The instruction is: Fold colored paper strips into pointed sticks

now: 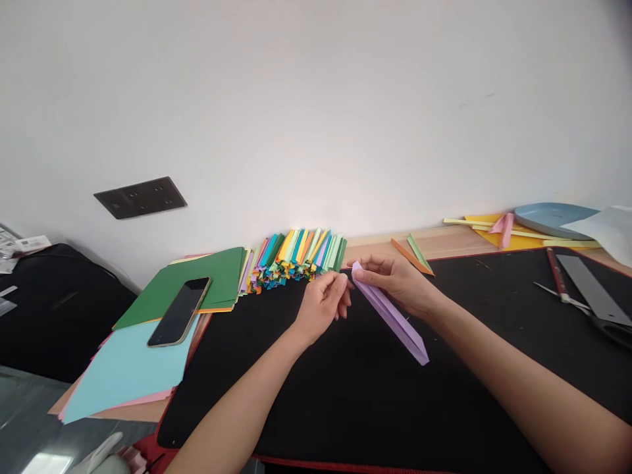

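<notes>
A long purple folded paper strip (392, 316) slants down to the right, with a crease running along its length. Near its upper end, my right hand (395, 280) pinches it between thumb and fingers. My left hand (323, 306) is beside that upper end with a small gap, its fingers curled and its thumb pressed to them; whether anything is inside is hidden. Behind my left hand lies a pile of folded paper strips (296, 253) in many colours. Orange (412, 257) and green folded strips (419, 252) rest beyond my right hand.
A black mat (355, 408) covers the table. At left, a phone (180, 313) lies on green (207, 263) and light blue paper sheets (128, 368). On the right are scissors (612, 326), a red-handled knife (557, 276), a metal ruler (592, 289) and a blue tray (553, 214).
</notes>
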